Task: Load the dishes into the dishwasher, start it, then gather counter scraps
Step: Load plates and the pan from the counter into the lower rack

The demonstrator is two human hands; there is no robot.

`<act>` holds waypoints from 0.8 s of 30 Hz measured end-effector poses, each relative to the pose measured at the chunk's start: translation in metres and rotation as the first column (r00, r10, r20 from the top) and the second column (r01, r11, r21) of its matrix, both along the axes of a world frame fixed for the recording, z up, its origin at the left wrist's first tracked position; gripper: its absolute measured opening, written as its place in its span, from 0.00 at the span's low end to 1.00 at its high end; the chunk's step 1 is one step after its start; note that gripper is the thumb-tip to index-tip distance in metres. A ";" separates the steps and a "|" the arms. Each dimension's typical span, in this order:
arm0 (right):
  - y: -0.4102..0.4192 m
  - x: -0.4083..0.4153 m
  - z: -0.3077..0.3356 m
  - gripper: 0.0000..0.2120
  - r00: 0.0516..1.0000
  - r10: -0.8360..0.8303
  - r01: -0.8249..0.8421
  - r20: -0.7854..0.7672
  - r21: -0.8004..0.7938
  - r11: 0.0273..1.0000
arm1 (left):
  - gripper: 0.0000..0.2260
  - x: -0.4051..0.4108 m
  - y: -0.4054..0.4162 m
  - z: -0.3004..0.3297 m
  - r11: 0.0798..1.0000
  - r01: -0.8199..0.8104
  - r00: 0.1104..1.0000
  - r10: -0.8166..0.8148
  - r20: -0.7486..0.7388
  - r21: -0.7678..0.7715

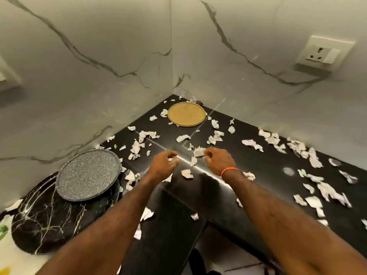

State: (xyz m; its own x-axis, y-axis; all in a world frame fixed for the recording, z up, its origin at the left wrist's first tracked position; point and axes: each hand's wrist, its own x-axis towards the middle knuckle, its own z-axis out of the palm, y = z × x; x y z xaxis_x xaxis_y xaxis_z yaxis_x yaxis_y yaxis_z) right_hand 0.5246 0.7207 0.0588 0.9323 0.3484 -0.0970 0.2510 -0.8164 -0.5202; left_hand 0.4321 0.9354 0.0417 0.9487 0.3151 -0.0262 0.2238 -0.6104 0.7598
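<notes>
Two pale marble-veined walls (119, 56) meet over a glossy black stone desk (248, 161) that runs into the back corner. At the desk's left edge a large round black marble platter (45, 221) carries a round speckled grey plate (88, 174) stacked on top, and a round tan woven mat or plate (186, 114) lies close to the back corner. Torn white paper scraps (309, 149) are strewn over nearly the whole desk, thickest along the right wall and toward the right edge.

Both arms reach to the middle of the desk. The left hand (163, 163) has its fingers curled in, with a bit of white showing at the fingertips; it seems to be pinching a small scrap, though I cannot tell for sure. The right hand (219, 159), with an orange thread band (228, 170) at the wrist, pinches a crumpled white scrap (199, 152).

No dishwasher is in view, so loading and starting cannot be judged, and dishes sit on the desk unloaded. Scrap gathering looks barely begun, with most pieces left.
</notes>
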 end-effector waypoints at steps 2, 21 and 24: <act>0.012 0.038 0.003 0.12 1.000 0.021 -0.021 -0.006 -0.002 1.000 | 0.15 0.031 0.011 -0.001 0.999 -0.042 0.999 0.041 -0.035 -0.007; 0.138 0.287 -0.058 0.36 0.992 -0.037 0.021 -0.122 -0.125 0.992 | 0.25 0.254 0.089 -0.035 0.854 -0.373 0.928 0.347 -0.139 -0.362; 0.140 0.285 -0.066 0.32 0.998 -0.006 -0.006 -0.067 -0.173 0.985 | 0.27 0.267 0.091 -0.035 0.751 -0.400 0.914 0.368 -0.169 -0.525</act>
State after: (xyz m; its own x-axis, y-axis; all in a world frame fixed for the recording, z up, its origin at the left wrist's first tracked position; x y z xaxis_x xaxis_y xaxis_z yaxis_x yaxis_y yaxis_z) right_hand 0.8097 0.8608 -0.0074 0.9216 0.3209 -0.2182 0.2203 -0.8956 -0.3864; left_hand 0.6991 1.0268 0.0065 0.7431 0.5716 -0.3480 0.3984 0.0398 0.9163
